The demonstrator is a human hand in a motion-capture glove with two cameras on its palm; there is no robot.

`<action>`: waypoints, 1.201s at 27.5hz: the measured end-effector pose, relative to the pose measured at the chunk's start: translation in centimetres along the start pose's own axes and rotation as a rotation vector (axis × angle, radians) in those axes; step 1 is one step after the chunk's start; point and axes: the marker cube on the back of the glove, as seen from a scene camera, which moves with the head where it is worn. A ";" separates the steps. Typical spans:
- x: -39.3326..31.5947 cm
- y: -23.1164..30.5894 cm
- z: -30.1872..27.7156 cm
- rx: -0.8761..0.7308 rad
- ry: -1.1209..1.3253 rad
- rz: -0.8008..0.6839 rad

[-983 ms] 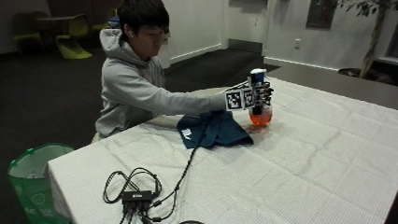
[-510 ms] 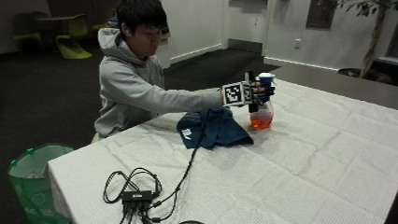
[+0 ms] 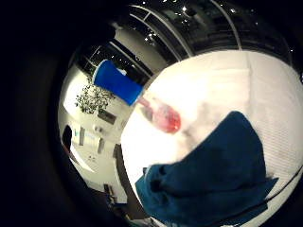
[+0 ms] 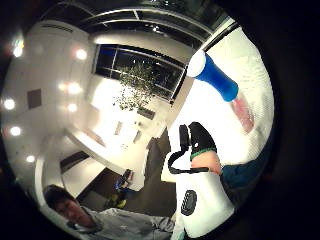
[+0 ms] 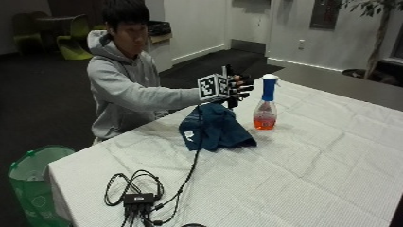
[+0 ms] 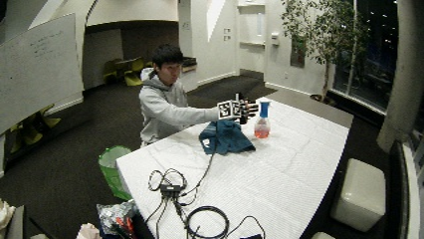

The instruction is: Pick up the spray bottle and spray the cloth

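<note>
Outside view: the spray bottle [image 5: 265, 108] stands upright on the white table [image 5: 327, 161], blue head on top, orange liquid in the lower part. The gloved right hand [image 5: 236, 90] is raised in the air just beside the bottle's head, apart from it, fingers spread and holding nothing. The blue cloth [image 5: 214, 127] lies bunched on the table beside the bottle, below the hand. In the little finger side palm view, the bottle [image 3: 142, 101] and cloth [image 3: 213, 175] lie near each other.
</note>
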 end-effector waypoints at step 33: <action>9.5 26.2 -16.3 -0.048 0.456 -0.268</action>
